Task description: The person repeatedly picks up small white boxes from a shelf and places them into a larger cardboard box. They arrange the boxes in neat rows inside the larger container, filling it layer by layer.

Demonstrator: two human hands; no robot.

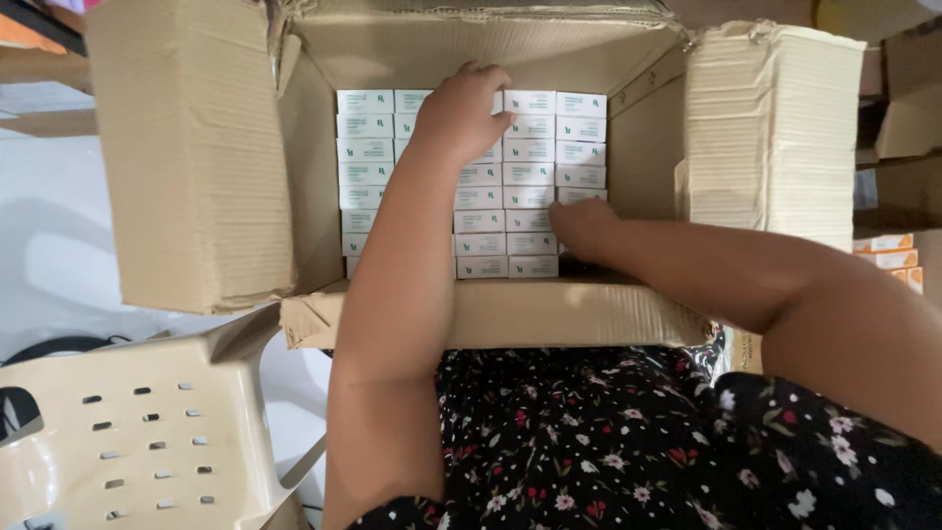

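An open cardboard carton [491, 314] stands in front of me, packed with rows of several small white boxes [530, 172] that have green marks. My left hand [461, 108] reaches into the far part of the carton, its fingers curled over the top rows of small boxes. My right hand [581, 226] comes in from the right and presses down at the near right corner of the stack, where a dark gap shows beside the last boxes. Whether either hand grips a single box is hidden by the fingers.
The carton's flaps stand up on the left [191, 147] and the right [770, 128]. A beige plastic chair [147, 432] sits at the lower left. Orange-and-white packs [888, 250] lie at the far right. My lap is covered by dark flowered cloth [628, 442].
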